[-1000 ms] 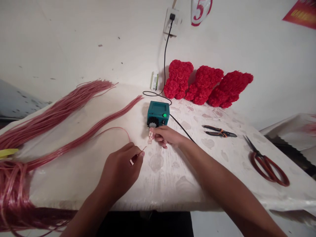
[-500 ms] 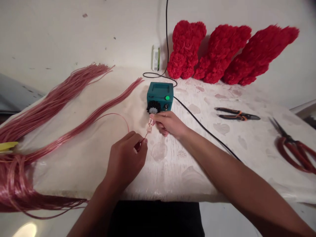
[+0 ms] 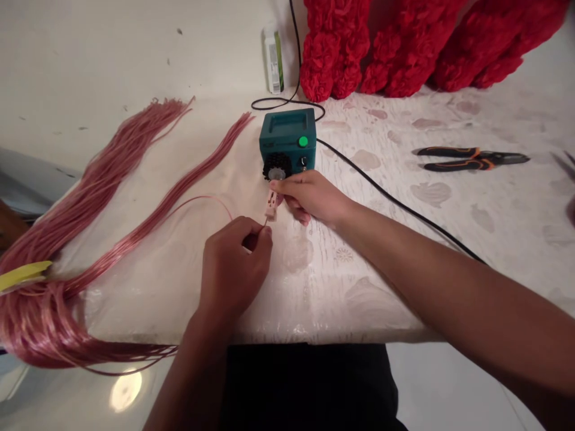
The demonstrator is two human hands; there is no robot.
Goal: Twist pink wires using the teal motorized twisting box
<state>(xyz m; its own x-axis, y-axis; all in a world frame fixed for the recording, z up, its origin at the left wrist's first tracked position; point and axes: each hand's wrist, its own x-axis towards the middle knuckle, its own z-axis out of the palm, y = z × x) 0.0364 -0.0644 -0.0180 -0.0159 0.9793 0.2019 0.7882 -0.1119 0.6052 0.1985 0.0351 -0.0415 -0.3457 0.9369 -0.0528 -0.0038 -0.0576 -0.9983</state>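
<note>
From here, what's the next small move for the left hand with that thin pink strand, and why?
Probably ease the thin pink strand slightly further toward the lower end of the small pink piece. The left hand pinches the strand right by that end, while the right hand steadies the piece beside the teal box's black dial.

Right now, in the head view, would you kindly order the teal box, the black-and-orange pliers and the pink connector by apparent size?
Largest, tied: teal box and black-and-orange pliers; the pliers look longer, the box bulkier. Smallest: pink connector.
</note>
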